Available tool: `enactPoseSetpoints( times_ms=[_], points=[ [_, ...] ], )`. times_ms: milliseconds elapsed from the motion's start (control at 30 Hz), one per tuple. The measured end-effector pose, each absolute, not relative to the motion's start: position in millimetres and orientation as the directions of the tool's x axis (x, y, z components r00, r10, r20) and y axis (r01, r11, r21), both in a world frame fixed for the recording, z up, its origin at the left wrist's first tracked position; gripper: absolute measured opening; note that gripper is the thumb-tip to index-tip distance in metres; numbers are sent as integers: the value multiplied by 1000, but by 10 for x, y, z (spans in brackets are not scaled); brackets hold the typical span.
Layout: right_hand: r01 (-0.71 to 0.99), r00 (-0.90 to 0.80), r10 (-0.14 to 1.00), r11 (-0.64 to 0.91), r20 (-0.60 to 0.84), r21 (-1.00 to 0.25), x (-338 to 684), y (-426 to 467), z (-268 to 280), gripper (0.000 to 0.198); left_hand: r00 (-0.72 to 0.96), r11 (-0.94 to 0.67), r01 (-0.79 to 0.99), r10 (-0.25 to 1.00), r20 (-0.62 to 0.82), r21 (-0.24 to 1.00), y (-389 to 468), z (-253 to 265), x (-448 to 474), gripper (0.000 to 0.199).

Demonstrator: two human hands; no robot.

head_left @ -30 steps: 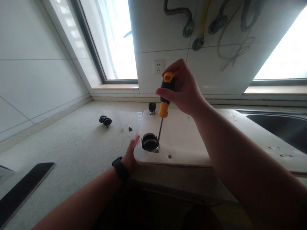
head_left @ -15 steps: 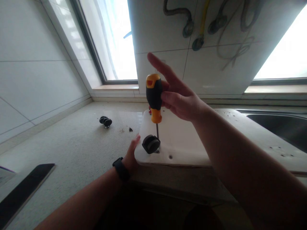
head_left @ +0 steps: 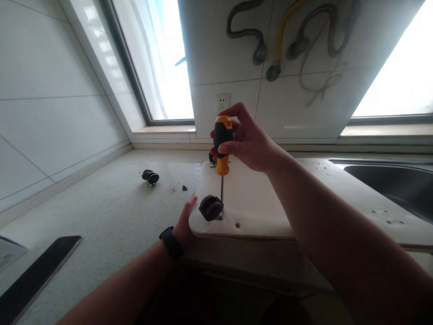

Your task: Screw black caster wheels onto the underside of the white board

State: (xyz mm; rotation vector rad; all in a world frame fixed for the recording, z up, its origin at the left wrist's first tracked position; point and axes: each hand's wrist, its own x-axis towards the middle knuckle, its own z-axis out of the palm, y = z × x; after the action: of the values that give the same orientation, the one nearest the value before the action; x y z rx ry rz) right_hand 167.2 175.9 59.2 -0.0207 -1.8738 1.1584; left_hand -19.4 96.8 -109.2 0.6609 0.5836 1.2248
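Note:
My right hand is closed around the black and orange handle of a screwdriver, which stands upright. Its shaft runs down beside a black caster wheel at the near left corner of a white board; the tip is hidden by the caster or too small to make out. My left hand, below a dark wristwatch, grips the board's left edge, thumb along the rim and other fingers mostly hidden. Behind my right fingers, a second caster sits at the board's far left corner.
Two loose black casters and a little pile of screws lie on the speckled counter to the left. A long dark flat object is at lower left. On the right is a sink, partly covered by the board.
My right hand has turned the screwdriver's handle, and its stretched forefinger has curled onto the handle top. The view has tilted slightly upward. My left hand stays at the board's edge.

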Motion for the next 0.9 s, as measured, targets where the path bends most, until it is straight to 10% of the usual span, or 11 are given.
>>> enactPoseSetpoints(
  times_ms=[167, 433, 700, 900],
  points=[
    [-349, -479, 451, 689, 753, -635, 1527, 1673, 586, 54, 264, 228, -641, 962, -69, 733, 943, -1052, -187, 35],
    [-477, -718, 383, 338, 582, -811, 1706, 1608, 669, 46, 246, 230, -592, 964, -98, 772, 969, -1179, -264, 39],
    [-363, -347, 536, 680, 770, -637, 1617, 1707, 637, 50, 224, 208, -601, 971, -88, 772, 991, -1229, -270, 39],
    [-486, -680, 371, 417, 632, -768, 1691, 1582, 676, 40, 249, 256, -570, 959, -133, 781, 977, -1196, -254, 47]
  ],
)
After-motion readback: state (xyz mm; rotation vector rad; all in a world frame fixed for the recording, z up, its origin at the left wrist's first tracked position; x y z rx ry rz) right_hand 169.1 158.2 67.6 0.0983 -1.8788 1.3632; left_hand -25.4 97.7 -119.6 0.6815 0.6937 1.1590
